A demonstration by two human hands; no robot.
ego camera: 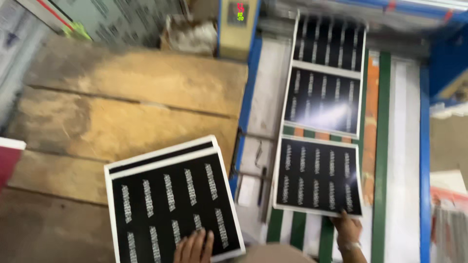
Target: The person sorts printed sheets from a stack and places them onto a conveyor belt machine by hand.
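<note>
Below, the left hand presses flat on stacked black printed sheets on the wooden surface; the right hand pinches another black sheet at lower right.

Print workshop, conveyor with green belts carrying glossy black printed sheets, worn wooden stacking table

Left hand flat, fingers spread; right hand seemingly pinching.
</note>
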